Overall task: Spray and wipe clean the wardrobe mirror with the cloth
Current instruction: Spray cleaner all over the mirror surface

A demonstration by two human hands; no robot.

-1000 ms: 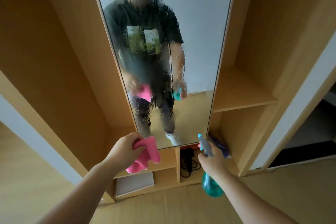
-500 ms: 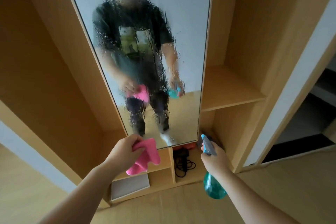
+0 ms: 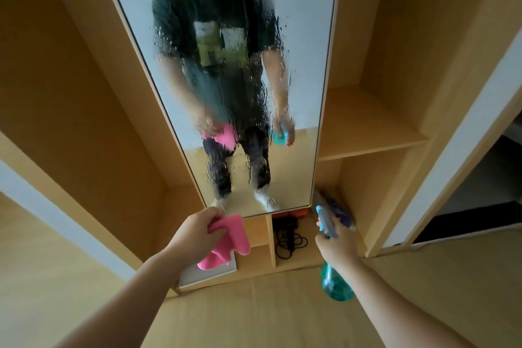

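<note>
We grip pink cloth in left hand, fingers curled round bunched top, rest hanging below fist. Our right hand wraps neck of teal spray bottle, fingers closed on it, nozzle pointing forward, body hanging below wrist. Wardrobe mirror stands just above and ahead of both sets of fingers, glass covered in droplets and runs. Cloth sits at its bottom edge; contact we cannot tell. Black cable lies in cubby between our hands.
</note>
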